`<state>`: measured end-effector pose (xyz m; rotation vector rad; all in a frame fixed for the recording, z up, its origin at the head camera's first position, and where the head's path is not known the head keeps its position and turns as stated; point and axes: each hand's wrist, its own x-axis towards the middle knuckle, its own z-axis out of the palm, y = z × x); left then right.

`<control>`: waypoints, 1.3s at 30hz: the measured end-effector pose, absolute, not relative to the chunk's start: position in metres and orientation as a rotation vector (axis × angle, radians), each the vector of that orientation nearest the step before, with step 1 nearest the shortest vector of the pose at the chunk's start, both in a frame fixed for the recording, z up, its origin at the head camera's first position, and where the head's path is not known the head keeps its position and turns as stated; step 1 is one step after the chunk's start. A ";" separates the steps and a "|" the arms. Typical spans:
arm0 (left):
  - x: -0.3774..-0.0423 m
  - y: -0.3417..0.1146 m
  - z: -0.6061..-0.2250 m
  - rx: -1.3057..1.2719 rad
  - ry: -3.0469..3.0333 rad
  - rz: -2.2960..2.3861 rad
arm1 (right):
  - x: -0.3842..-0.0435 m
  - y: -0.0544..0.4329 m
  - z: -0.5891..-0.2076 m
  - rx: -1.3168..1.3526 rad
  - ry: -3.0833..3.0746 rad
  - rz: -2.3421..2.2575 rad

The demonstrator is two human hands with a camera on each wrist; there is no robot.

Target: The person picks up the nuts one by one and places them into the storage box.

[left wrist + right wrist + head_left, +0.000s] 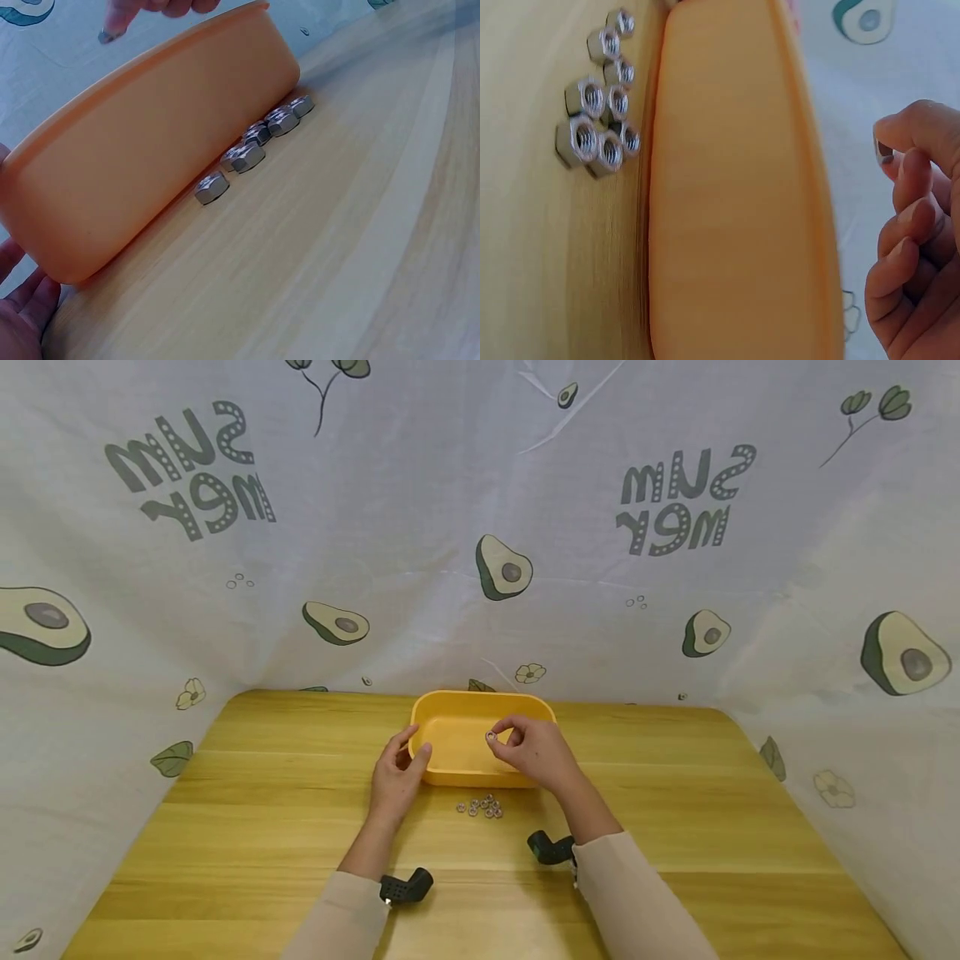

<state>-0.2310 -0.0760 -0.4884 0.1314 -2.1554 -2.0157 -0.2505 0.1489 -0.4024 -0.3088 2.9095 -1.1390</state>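
A yellow plastic bin (480, 779) stands on the table, orange-tinted in the wrist views. My left hand (396, 777) holds its left end, thumb at the near rim and fingers round the outer side. Above the bin, my right hand (534, 750) pinches a steel hex nut (491, 737) between thumb and index finger. In the right wrist view the other fingers of that hand are curled below the pinched nut (884, 154). Several more hex nuts (486, 805) lie in a loose cluster on the wood, just in front of the bin's near wall.
The wooden table (300, 827) has rounded far corners. A pale curtain (420, 527) printed with avocados hangs right behind and at both sides. Black wrist-worn devices are strapped at the left sleeve (337, 918) and the right sleeve (637, 893).
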 end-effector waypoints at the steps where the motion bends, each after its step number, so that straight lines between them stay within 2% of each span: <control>1: -0.231 -0.076 -0.489 0.131 -2.156 -2.014 | -0.255 0.148 -0.404 -0.306 2.900 -1.142; 15: -0.230 -0.076 -0.488 0.137 -2.164 -2.023 | -0.301 0.127 -0.424 -0.242 2.743 -1.126; 30: -0.235 -0.073 -0.490 0.144 -2.132 -2.047 | -0.318 0.118 -0.441 -0.186 2.570 -1.102; 39: -0.235 -0.075 -0.490 0.176 -2.147 -2.024 | -0.319 0.118 -0.436 -0.148 2.544 -1.194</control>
